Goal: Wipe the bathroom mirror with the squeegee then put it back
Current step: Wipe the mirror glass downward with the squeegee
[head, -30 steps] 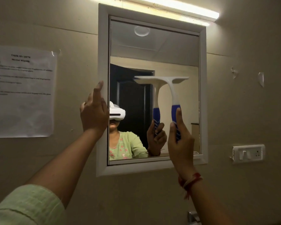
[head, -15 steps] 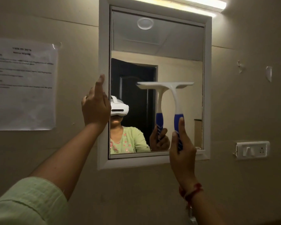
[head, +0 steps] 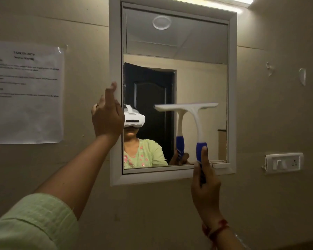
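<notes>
"Locating the squeegee (head: 197,121) first: where is it?"

"Upright above the right hand (head: 205,184), which is wrapped round the blue grip with the thumb laid along it. The white blade lies level against the mirror (head: 197,78), above that hand's knuckles and well to the right of the left hand (head: 107,120). Its reflection stands just beside it."

"And the left hand?"

"It rests on the mirror's white frame (head: 114,51), one finger straight up along the edge. Whether the other fingers curl round the frame cannot be told."

"How far along is the wiping?"

"Under way, by judgement. The blade sits on the right part of the glass, in its lower half. No streaks or water show, so which areas are finished cannot be read. The strip between blade and bottom rail, directly above the right hand, looks left to do, and possibly the glass nearer the left hand."

"And putting it back?"

"Not yet done; the tool is in the grip. No storage place is plainly shown. Wall hooks (head: 303,76) sit up to the right of the right hand, with a switch plate (head: 284,162) below them; a paper notice (head: 25,92) hangs left of the left hand."
</notes>
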The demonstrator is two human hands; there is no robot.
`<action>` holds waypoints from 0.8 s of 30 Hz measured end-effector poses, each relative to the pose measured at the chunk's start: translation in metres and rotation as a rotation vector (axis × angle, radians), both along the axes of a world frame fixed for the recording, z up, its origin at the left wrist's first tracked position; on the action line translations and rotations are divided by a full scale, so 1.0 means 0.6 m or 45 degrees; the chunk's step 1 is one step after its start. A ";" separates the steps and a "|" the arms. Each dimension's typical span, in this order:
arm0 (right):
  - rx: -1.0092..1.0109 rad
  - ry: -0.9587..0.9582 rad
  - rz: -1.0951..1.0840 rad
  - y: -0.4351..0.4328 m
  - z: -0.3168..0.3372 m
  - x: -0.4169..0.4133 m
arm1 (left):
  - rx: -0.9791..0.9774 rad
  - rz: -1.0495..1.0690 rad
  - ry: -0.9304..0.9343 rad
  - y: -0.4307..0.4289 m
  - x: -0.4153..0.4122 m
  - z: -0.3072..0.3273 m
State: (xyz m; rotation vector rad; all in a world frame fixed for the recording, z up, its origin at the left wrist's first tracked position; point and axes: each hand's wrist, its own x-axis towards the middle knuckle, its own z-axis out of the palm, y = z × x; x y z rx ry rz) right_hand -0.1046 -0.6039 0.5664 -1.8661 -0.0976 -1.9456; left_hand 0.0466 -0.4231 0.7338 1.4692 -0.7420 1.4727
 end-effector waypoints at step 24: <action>0.057 0.118 0.003 0.041 -0.103 -0.031 | 0.022 -0.034 0.015 0.004 -0.006 -0.001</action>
